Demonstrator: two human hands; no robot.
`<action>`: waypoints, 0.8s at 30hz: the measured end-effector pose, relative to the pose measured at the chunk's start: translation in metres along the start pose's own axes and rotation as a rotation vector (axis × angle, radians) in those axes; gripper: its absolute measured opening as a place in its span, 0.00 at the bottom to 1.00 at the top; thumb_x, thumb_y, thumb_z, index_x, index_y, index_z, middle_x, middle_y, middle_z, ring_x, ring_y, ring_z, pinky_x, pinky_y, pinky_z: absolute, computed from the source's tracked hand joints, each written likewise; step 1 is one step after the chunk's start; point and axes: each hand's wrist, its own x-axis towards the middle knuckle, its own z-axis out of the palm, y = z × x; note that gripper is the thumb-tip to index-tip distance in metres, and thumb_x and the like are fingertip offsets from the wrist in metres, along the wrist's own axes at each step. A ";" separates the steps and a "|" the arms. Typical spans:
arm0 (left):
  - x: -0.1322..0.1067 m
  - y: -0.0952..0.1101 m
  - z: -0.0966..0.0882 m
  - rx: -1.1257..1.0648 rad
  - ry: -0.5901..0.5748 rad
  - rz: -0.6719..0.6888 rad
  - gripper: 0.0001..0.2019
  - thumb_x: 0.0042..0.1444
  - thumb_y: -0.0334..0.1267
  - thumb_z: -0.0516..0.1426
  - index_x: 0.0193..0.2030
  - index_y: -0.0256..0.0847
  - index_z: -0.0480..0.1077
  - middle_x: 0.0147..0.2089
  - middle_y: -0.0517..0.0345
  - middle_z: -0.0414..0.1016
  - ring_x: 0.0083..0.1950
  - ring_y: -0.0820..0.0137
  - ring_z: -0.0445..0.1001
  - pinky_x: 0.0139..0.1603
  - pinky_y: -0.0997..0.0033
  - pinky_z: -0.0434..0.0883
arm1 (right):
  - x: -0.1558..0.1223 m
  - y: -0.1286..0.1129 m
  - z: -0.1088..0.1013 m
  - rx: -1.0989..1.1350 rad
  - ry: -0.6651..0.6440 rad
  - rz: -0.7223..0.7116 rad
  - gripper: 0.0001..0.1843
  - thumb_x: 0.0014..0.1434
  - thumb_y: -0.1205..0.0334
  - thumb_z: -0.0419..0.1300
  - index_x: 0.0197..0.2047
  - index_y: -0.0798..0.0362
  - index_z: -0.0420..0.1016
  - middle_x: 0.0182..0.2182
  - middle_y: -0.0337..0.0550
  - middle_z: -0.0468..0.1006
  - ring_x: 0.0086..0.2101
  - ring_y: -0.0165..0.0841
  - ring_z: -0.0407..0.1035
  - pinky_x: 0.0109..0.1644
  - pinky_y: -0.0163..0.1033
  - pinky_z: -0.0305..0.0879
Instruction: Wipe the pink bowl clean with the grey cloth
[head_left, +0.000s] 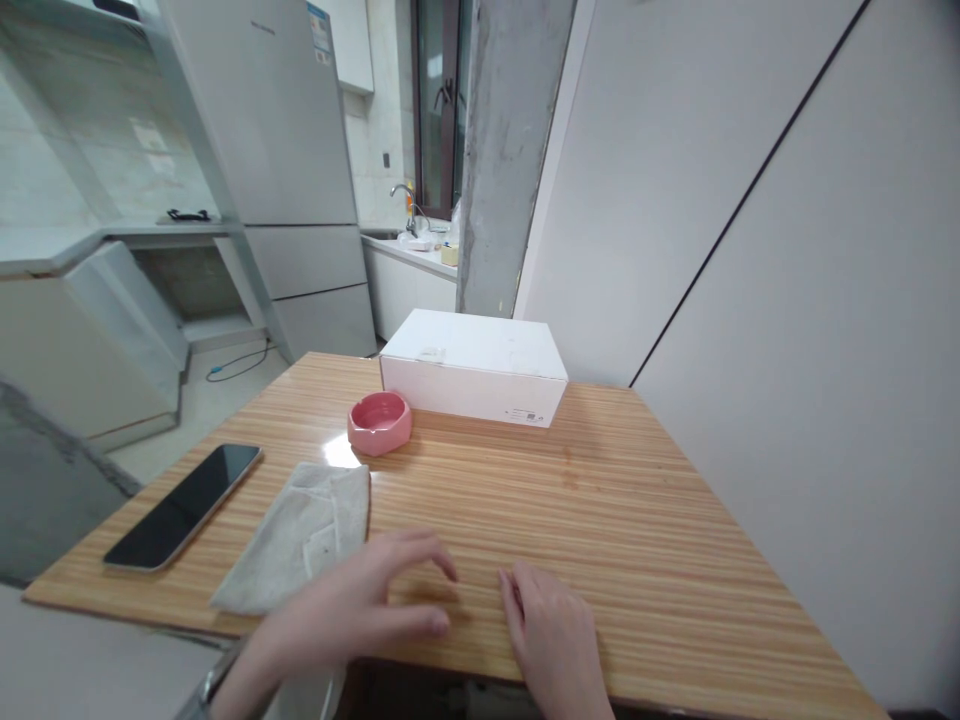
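My left hand [375, 590] hovers over the front of the wood-grain table [637, 530], thumb and fingers apart, with nothing between them. A folded grey cloth [300, 535] lies just beyond and to the left of it, partly covered from view by the hand and wrist. Closer to the table's front edge, my right hand [551, 625] rests with its fingers curled in, and no object shows in it. Left of the cloth lies a dark-screened smartphone [184, 508]. Behind the cloth sits a pink ashtray-like bowl [379, 424].
A white box [480, 370] stands at the back of the table, close behind the bowl. White wall panels [712, 250] border the right side. Past the table are a fridge [262, 120], a kitchen counter [45, 245] and a sink tap [409, 205].
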 end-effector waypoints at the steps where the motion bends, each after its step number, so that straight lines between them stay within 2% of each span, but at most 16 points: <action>1: 0.004 -0.006 -0.017 -0.036 0.113 0.024 0.10 0.56 0.44 0.56 0.45 0.50 0.71 0.49 0.61 0.73 0.52 0.68 0.71 0.55 0.69 0.65 | 0.000 0.000 0.000 -0.001 0.007 -0.002 0.23 0.69 0.58 0.40 0.25 0.49 0.65 0.20 0.38 0.73 0.21 0.31 0.68 0.28 0.36 0.50; 4: 0.029 -0.043 -0.059 -0.001 0.622 -0.047 0.19 0.57 0.48 0.54 0.53 0.46 0.66 0.56 0.54 0.69 0.58 0.63 0.67 0.59 0.63 0.63 | 0.000 0.001 0.001 0.007 0.008 0.004 0.23 0.69 0.58 0.40 0.25 0.50 0.65 0.20 0.38 0.72 0.21 0.31 0.68 0.28 0.36 0.50; 6: 0.051 -0.074 -0.073 0.143 0.785 -0.169 0.33 0.48 0.51 0.61 0.60 0.40 0.60 0.60 0.46 0.64 0.61 0.57 0.63 0.61 0.57 0.61 | -0.001 0.001 0.001 0.021 -0.002 0.014 0.22 0.69 0.59 0.41 0.25 0.50 0.64 0.20 0.38 0.72 0.22 0.31 0.68 0.28 0.36 0.50; 7: 0.061 -0.088 -0.076 0.190 0.817 -0.235 0.39 0.44 0.51 0.62 0.62 0.38 0.58 0.61 0.43 0.62 0.63 0.54 0.61 0.62 0.54 0.59 | -0.001 0.001 0.001 0.029 -0.008 0.018 0.21 0.69 0.59 0.41 0.25 0.50 0.64 0.20 0.38 0.72 0.22 0.31 0.68 0.28 0.36 0.50; 10: 0.081 -0.118 -0.075 0.179 0.804 -0.347 0.45 0.41 0.52 0.64 0.63 0.33 0.55 0.60 0.37 0.63 0.61 0.51 0.63 0.61 0.52 0.61 | -0.002 0.001 0.001 0.040 -0.014 0.033 0.21 0.68 0.59 0.42 0.25 0.50 0.64 0.20 0.37 0.72 0.22 0.31 0.68 0.28 0.36 0.49; 14: 0.088 -0.126 -0.071 0.093 0.821 -0.349 0.44 0.36 0.49 0.67 0.60 0.37 0.57 0.55 0.42 0.70 0.56 0.52 0.69 0.57 0.51 0.64 | -0.002 0.001 -0.001 0.042 -0.027 0.049 0.20 0.68 0.59 0.43 0.25 0.50 0.64 0.21 0.38 0.72 0.23 0.31 0.68 0.29 0.36 0.49; 19: 0.093 -0.107 -0.066 0.051 0.809 -0.318 0.41 0.37 0.49 0.67 0.58 0.39 0.59 0.51 0.44 0.73 0.51 0.53 0.73 0.54 0.50 0.67 | -0.001 0.000 -0.001 0.037 -0.012 0.053 0.21 0.68 0.60 0.42 0.25 0.50 0.64 0.20 0.38 0.73 0.23 0.30 0.68 0.29 0.36 0.49; 24: 0.116 -0.075 -0.041 -0.039 0.721 -0.176 0.40 0.38 0.47 0.67 0.59 0.42 0.59 0.50 0.50 0.75 0.49 0.61 0.75 0.52 0.58 0.71 | -0.002 0.000 -0.001 0.036 0.006 0.059 0.21 0.69 0.59 0.42 0.24 0.50 0.63 0.19 0.38 0.72 0.22 0.30 0.68 0.28 0.36 0.48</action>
